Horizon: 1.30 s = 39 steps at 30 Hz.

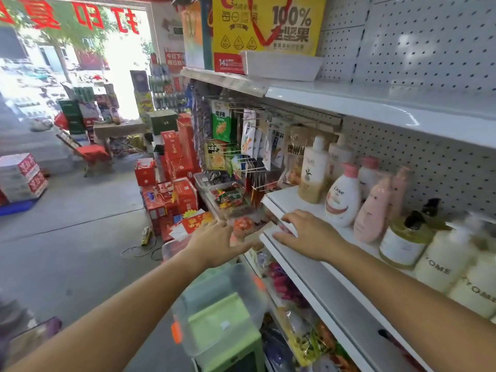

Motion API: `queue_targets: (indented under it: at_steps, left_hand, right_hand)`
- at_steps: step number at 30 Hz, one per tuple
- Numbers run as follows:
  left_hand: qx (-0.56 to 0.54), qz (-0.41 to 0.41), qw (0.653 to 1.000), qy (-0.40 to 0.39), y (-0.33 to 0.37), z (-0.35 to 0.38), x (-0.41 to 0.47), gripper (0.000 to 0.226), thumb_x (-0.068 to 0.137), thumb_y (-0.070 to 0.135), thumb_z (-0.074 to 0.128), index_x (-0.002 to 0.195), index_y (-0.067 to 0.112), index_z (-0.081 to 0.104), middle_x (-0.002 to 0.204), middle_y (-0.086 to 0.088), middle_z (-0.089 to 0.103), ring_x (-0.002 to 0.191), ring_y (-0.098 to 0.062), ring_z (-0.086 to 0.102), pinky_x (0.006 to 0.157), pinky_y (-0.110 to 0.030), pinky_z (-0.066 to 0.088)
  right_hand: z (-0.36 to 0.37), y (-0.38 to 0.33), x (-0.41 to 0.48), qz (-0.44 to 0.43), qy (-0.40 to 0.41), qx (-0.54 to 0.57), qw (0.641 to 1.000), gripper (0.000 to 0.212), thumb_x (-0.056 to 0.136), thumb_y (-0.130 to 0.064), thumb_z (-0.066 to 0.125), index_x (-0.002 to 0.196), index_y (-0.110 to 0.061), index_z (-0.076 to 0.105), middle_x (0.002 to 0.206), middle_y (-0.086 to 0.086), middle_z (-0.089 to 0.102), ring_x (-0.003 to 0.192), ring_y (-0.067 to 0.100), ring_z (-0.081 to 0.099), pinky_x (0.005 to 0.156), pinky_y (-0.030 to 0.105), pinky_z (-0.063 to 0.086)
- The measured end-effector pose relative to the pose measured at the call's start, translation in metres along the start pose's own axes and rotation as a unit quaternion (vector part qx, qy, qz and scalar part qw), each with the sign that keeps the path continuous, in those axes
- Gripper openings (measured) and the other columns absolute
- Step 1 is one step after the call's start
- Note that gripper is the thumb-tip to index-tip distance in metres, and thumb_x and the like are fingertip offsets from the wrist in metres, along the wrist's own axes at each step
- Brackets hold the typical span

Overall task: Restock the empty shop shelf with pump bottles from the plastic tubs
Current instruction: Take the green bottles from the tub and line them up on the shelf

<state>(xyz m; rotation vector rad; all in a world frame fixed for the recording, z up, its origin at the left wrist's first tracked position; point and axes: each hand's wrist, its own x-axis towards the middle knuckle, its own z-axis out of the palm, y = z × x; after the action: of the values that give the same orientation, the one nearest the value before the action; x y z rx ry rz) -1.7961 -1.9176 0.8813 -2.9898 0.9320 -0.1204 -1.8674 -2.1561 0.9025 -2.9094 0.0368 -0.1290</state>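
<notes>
A white shop shelf [322,285] runs from centre to lower right. On it stand pump bottles: a cream Olay bottle [312,173], a white Dove bottle [342,197], a pink bottle [371,213], a yellow jar with a black pump [405,242] and white bottles [445,261]. My right hand [303,232] lies palm down on the shelf's front edge, fingers spread, holding nothing. My left hand [217,240] reaches forward just left of the shelf end, open and empty. A clear plastic tub [214,307] sits below my arms on a green stool [228,342].
The upper shelf [375,103] holds a white tray [281,65] and a yellow box. Snack packets hang on hooks [252,140] at the shelf end. Red boxes [174,178] are stacked on the floor. Lower shelves hold bagged goods [303,336]. Grey floor lies to the left.
</notes>
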Motion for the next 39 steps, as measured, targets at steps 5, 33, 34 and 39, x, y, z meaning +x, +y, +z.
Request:
queue_targets:
  at_steps: [5,33,34,39]
  left_hand:
    - [-0.002,-0.019,1.0,-0.019,-0.053,0.034,0.018,0.101,0.08,0.092,0.013,0.14,0.023,0.055,0.142,-0.002,0.057,0.129,-0.023,0.052,0.105,-0.041,0.041]
    - [-0.077,-0.21,0.97,-0.097,-0.217,0.15,0.156,0.082,0.088,0.081,0.038,0.134,0.016,0.058,0.136,-0.001,0.06,0.122,-0.018,0.055,0.1,-0.034,0.046]
    - [-0.081,-0.217,0.967,-0.101,-0.224,0.155,0.16,0.081,0.088,0.08,0.038,0.133,0.016,0.058,0.135,-0.001,0.06,0.121,-0.018,0.055,0.098,-0.034,0.046]
    - [-0.101,-0.229,0.961,-0.121,-0.258,0.186,0.181,0.079,0.088,0.08,0.036,0.128,0.017,0.061,0.129,-0.002,0.063,0.114,-0.019,0.059,0.094,-0.034,0.049]
  right_hand:
    - [0.034,-0.031,0.055,-0.036,-0.024,-0.016,0.999,0.074,0.088,-0.072,0.045,0.142,-0.022,0.046,0.142,-0.002,0.049,0.13,0.018,0.047,0.101,0.036,0.044]
    - [0.19,-0.074,0.346,-0.216,-0.144,-0.015,0.965,0.063,0.093,-0.066,0.045,0.139,-0.022,0.048,0.139,-0.002,0.051,0.127,0.02,0.048,0.105,0.038,0.042]
    - [0.197,-0.075,0.353,-0.221,-0.153,-0.015,0.963,0.062,0.093,-0.065,0.045,0.137,-0.023,0.049,0.137,-0.003,0.052,0.125,0.02,0.049,0.104,0.038,0.043]
    - [0.231,-0.083,0.394,-0.219,-0.175,-0.013,0.96,0.062,0.092,-0.067,0.044,0.135,-0.023,0.05,0.132,-0.004,0.054,0.121,0.018,0.052,0.101,0.036,0.045]
